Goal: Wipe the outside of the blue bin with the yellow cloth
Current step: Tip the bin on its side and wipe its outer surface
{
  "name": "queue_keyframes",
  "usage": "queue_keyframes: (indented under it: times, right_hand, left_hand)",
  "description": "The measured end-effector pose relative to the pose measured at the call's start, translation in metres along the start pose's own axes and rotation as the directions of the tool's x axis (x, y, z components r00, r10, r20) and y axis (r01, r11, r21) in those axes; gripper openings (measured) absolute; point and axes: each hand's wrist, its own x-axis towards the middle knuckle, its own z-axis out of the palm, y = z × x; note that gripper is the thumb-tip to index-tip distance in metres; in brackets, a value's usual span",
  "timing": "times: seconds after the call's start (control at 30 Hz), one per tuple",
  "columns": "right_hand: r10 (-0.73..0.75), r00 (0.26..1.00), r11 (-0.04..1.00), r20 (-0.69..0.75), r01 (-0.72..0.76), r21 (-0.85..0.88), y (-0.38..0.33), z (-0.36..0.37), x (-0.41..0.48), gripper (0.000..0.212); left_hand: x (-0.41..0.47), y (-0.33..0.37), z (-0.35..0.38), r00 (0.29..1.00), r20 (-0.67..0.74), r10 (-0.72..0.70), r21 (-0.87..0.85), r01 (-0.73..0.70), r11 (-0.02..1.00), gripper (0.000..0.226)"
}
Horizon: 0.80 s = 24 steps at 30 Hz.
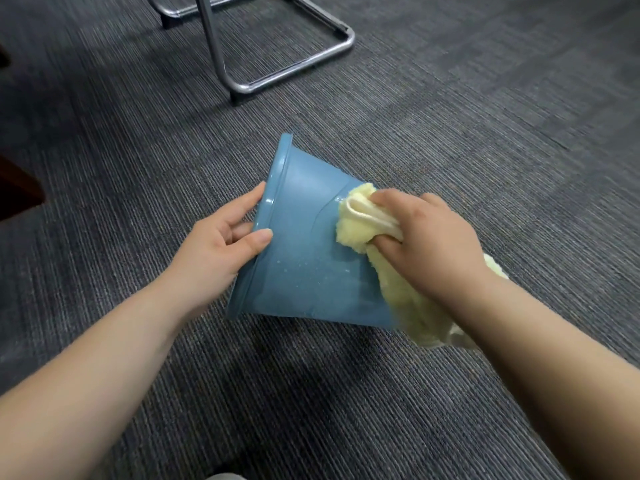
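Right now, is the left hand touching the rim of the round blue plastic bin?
Touching. Head view: the left hand grips the round blue plastic bin at its rim, thumb on the outer wall.

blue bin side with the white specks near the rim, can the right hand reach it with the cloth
Probably yes. The right hand presses the yellow cloth on the wall of the blue bin, and the speckled stretch beside it lies bare. The left hand holds only the rim.
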Motion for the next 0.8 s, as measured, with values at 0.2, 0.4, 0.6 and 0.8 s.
queue_keyframes:
  times: [0.2, 0.4, 0.6, 0.8]
  right_hand:
    - [-0.168, 0.985, 0.984, 0.049, 0.165, 0.060, -0.017, 0.011, -0.017, 0.033]
    - [-0.094, 0.996, 0.991, 0.004, 0.093, 0.092, -0.005, 0.009, -0.014, 0.037]
    - [0.033, 0.994, 0.996, -0.106, -0.024, 0.087, 0.008, 0.011, -0.018, 0.037]
    - [-0.228, 0.973, 0.973, 0.024, 0.227, 0.040, -0.009, 0.025, -0.035, 0.040]
  left_hand:
    - [0.002, -0.003, 0.000, 1.000, -0.027, -0.007, -0.004, 0.007, 1.000, 0.053]
    - [0.003, -0.003, 0.001, 0.999, -0.037, -0.001, 0.007, 0.001, 1.000, 0.049]
    - [0.007, -0.002, 0.006, 0.999, -0.036, 0.015, 0.015, -0.014, 1.000, 0.048]
    - [0.008, -0.004, 0.001, 0.998, -0.063, 0.013, 0.005, -0.013, 1.000, 0.048]
